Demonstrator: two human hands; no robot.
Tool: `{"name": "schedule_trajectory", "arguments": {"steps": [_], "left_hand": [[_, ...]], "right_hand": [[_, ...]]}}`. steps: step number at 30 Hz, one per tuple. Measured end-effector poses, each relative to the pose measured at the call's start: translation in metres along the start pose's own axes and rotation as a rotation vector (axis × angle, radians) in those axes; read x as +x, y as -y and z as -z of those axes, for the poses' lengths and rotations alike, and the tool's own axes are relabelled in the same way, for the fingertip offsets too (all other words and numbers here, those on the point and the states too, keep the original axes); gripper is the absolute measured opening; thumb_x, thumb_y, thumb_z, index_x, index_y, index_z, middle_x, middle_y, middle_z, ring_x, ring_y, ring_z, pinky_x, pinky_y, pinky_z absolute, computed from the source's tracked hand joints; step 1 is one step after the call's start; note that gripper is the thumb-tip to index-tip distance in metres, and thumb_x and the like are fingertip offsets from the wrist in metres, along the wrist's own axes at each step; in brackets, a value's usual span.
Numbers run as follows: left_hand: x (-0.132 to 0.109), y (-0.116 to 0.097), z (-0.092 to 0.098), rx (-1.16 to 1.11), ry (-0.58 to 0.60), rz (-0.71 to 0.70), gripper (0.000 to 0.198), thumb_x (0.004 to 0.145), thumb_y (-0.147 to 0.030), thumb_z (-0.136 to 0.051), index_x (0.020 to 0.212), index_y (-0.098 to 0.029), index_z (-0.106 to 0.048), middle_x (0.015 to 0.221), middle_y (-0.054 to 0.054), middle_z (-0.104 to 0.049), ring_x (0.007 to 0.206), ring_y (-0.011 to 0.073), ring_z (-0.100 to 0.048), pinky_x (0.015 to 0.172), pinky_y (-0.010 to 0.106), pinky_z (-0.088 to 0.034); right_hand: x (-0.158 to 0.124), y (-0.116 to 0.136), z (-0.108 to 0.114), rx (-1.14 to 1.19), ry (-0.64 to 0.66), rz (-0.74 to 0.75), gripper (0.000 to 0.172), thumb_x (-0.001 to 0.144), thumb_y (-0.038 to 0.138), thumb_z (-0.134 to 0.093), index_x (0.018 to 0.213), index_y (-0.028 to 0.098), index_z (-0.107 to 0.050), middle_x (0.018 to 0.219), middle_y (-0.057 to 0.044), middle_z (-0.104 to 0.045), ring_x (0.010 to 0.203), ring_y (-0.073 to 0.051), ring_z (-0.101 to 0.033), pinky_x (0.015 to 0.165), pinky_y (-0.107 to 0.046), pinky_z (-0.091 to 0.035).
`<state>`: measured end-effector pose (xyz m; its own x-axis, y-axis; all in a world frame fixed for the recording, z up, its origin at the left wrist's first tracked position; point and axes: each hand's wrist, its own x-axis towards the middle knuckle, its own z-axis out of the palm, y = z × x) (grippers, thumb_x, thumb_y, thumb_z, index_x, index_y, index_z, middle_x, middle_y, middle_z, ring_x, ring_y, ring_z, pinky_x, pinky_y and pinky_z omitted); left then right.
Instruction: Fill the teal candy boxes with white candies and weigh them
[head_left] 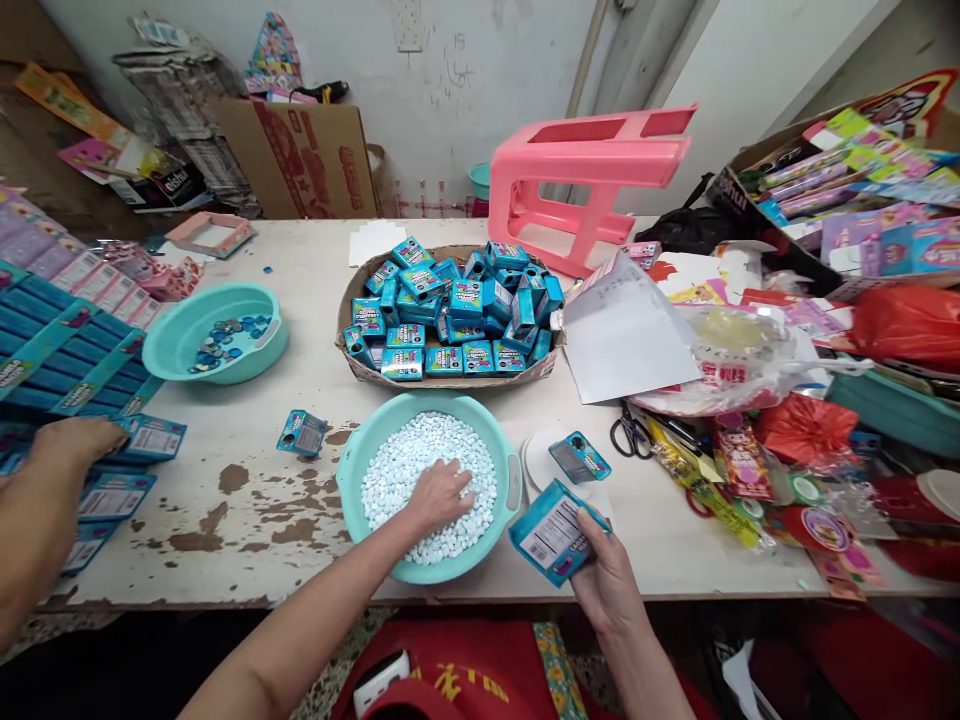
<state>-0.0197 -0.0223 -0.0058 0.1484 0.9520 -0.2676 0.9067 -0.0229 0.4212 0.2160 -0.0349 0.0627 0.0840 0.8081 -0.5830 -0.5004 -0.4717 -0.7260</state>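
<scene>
My left hand [439,497] reaches into a turquoise basin [351,480] full of small pale blue and white candies [427,440]. Its fingers are spread among the candies, with the tips partly sunk in. My right hand [607,565] grips a blue printed carton [553,530] by its right side, just beyond the basin's right handle. Behind that carton, a small blue candy box [580,458] rests near a white round lid-like thing [536,455]. Another small box [302,433] stands left of the basin.
A cut-down cardboard tray [450,378] heaped with small blue boxes sits behind the basin. At left, a co-worker's hand [71,445] touches blue cartons near a second basin [214,360]. A pink stool [585,170], scissors [631,432] and cluttered packaging occupy the right.
</scene>
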Motion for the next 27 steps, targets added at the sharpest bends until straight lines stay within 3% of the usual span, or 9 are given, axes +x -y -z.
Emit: {"name": "schedule_trajectory", "arguments": {"steps": [3, 5, 9, 12, 16, 19, 27], "left_hand": [[0.003, 0.025, 0.004, -0.147, -0.113, 0.188, 0.025, 0.082, -0.042, -0.049, 0.084, -0.021, -0.062, 0.095, 0.011, -0.058, 0.092, 0.0276, -0.053, 0.077, 0.037, -0.039], [0.009, 0.034, 0.009, -0.429, -0.228, 0.326, 0.021, 0.076, -0.041, -0.056, 0.072, -0.02, -0.059, 0.082, 0.007, -0.058, 0.086, 0.0247, -0.055, 0.073, 0.032, -0.04], [0.009, 0.028, 0.031, -0.959, -0.371, 0.491, 0.03, 0.076, -0.048, -0.053, 0.072, -0.019, -0.053, 0.065, 0.001, -0.052, 0.057, 0.0148, -0.051, 0.051, 0.024, -0.035], [0.0, 0.01, 0.056, -1.365, -0.447, 0.417, 0.029, 0.076, -0.047, -0.053, 0.08, -0.018, -0.051, 0.064, -0.002, -0.051, 0.041, 0.0091, -0.042, 0.039, 0.021, -0.026], [-0.003, -0.015, 0.082, -1.836, -0.591, 0.271, 0.024, 0.071, -0.038, -0.058, 0.068, -0.017, -0.048, 0.06, -0.002, -0.051, 0.049, 0.0107, -0.052, 0.044, 0.021, -0.037], [0.0, -0.024, 0.088, -1.931, -0.643, 0.306, 0.03, 0.073, -0.041, -0.058, 0.061, -0.017, -0.045, 0.059, -0.001, -0.052, 0.055, 0.0126, -0.057, 0.052, 0.024, -0.044], [0.003, -0.038, 0.091, -1.787, -0.718, 0.358, 0.031, 0.072, -0.042, -0.064, 0.064, -0.016, -0.049, 0.061, -0.002, -0.055, 0.055, 0.0112, -0.056, 0.056, 0.024, -0.045]], "right_hand": [[-0.001, -0.002, -0.031, -0.12, 0.065, 0.105, 0.046, 0.062, 0.036, -0.08, 0.1, 0.019, -0.06, 0.085, -0.002, -0.069, 0.074, -0.019, -0.066, 0.067, -0.033, -0.055], [-0.001, -0.004, -0.05, -0.282, 0.105, 0.186, 0.049, 0.063, 0.04, -0.079, 0.102, 0.019, -0.059, 0.083, -0.002, -0.068, 0.072, -0.019, -0.064, 0.067, -0.033, -0.054], [0.002, -0.013, -0.076, -0.704, 0.244, 0.475, 0.038, 0.07, 0.039, -0.073, 0.099, 0.018, -0.061, 0.089, -0.004, -0.065, 0.083, -0.021, -0.061, 0.077, -0.035, -0.05], [0.007, -0.027, -0.091, -0.878, 0.313, 0.735, 0.028, 0.074, 0.031, -0.068, 0.099, 0.02, -0.061, 0.096, -0.006, -0.062, 0.093, -0.022, -0.058, 0.084, -0.036, -0.047], [0.009, -0.047, -0.107, -1.05, 0.378, 0.843, 0.024, 0.075, 0.021, -0.063, 0.099, 0.021, -0.06, 0.096, -0.006, -0.062, 0.093, -0.023, -0.058, 0.082, -0.036, -0.047], [0.007, -0.051, -0.115, -1.118, 0.389, 0.847, 0.025, 0.073, 0.017, -0.062, 0.098, 0.021, -0.06, 0.095, -0.006, -0.063, 0.092, -0.023, -0.058, 0.081, -0.035, -0.047], [0.005, -0.036, -0.114, -1.115, 0.406, 0.825, 0.026, 0.07, 0.019, -0.064, 0.096, 0.023, -0.062, 0.093, -0.003, -0.064, 0.09, -0.022, -0.06, 0.078, -0.033, -0.047]]}}
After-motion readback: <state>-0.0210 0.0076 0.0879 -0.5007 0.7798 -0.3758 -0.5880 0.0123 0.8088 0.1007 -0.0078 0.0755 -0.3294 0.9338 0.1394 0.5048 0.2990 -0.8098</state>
